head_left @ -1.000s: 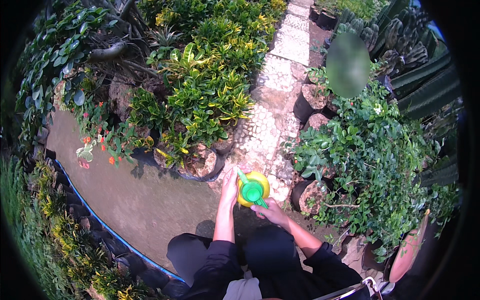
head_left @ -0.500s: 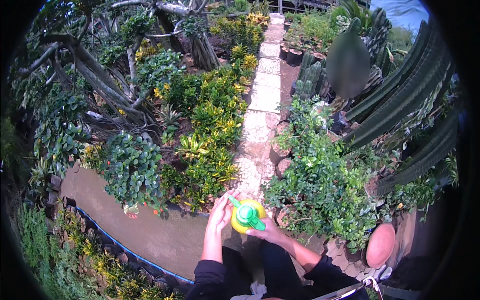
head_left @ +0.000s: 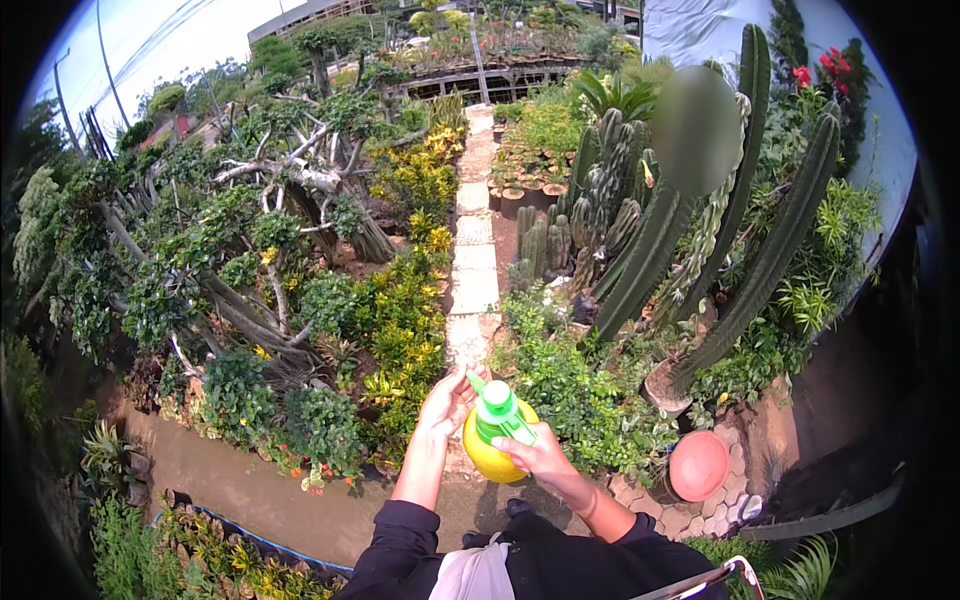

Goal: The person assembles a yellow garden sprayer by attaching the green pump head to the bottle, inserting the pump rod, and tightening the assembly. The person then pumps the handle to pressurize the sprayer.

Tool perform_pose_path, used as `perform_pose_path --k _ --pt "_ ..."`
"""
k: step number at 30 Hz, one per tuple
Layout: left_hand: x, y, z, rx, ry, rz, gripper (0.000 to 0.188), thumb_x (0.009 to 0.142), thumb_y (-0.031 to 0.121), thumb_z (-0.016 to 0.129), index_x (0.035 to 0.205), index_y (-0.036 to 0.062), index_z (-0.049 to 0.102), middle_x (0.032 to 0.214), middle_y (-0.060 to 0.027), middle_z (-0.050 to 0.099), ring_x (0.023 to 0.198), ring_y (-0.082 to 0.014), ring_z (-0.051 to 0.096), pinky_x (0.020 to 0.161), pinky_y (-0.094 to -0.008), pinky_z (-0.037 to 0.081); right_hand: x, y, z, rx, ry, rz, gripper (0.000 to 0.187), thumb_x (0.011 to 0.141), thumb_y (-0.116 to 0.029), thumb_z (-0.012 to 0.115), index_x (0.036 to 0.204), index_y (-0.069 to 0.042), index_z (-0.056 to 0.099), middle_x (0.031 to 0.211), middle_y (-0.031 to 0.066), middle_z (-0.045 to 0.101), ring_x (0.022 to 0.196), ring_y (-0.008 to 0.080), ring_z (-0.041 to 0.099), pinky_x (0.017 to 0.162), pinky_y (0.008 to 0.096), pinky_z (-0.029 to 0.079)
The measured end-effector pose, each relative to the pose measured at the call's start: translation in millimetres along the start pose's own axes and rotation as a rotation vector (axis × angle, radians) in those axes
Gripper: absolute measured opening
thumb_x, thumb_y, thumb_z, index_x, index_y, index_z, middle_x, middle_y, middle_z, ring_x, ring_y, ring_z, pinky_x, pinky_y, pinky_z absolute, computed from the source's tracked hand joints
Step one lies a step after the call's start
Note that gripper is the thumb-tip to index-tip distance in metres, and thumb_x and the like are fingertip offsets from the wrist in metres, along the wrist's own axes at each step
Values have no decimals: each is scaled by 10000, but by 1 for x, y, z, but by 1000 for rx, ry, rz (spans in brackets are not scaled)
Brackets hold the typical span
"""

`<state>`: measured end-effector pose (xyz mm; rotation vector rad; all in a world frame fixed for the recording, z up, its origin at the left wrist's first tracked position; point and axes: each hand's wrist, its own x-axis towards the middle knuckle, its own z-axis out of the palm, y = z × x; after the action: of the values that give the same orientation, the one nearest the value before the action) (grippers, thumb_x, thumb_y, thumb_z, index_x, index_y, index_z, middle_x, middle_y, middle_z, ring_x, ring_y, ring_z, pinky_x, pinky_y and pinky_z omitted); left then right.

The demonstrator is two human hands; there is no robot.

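Note:
I hold a round yellow spray bottle [head_left: 487, 460] with a green pump head in front of my body. My right hand [head_left: 540, 455] is closed around its green handle, thumb toward the body of the bottle. My left hand [head_left: 447, 403] is at the other side, its fingers closed at the tip of the green nozzle [head_left: 476, 380]. Parts of those fingertips are hard to make out. The bottle hangs over the start of the paved path, tilted slightly.
A pale stone path [head_left: 474, 285] runs straight ahead between yellow-green shrubs [head_left: 400, 310] and potted plants. Tall cacti [head_left: 775, 255] lean at the right. A round clay-coloured dish [head_left: 699, 466] stands on paving at the lower right. Gnarled trees [head_left: 240, 310] fill the left.
The view has tipped upward, bringing sky and far beds into sight. My left fingers have curled in at the nozzle; my right hand keeps its hold on the spray bottle.

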<state>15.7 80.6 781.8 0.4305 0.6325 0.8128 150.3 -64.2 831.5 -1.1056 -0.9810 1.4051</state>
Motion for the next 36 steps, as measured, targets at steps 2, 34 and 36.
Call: perform_pose_path --k 2,34,36 --pt "-5 1 35 48 -23 3 272 831 262 609 982 43 558 987 -99 602 981 -210 543 905 -369 428 -20 -31 1 -26 54 -130 204 809 -211 647 769 -31 561 493 -53 418 396 22 356 361 195 270" --pt "32 13 58 222 -556 -116 265 900 284 492 1091 105 529 1200 -89 533 1102 -186 498 947 -362 360 -27 -49 -3 17 289 -132 276 789 -253 648 640 -68 508 484 -62 388 388 25 334 346 200 240" --pt "34 23 55 204 -585 -128 289 901 275 487 1122 89 510 1214 -103 515 1121 -194 485 949 -375 369 -20 -51 8 27 310 -122 273 788 -250 649 645 -66 507 486 -62 386 389 23 331 347 198 237"
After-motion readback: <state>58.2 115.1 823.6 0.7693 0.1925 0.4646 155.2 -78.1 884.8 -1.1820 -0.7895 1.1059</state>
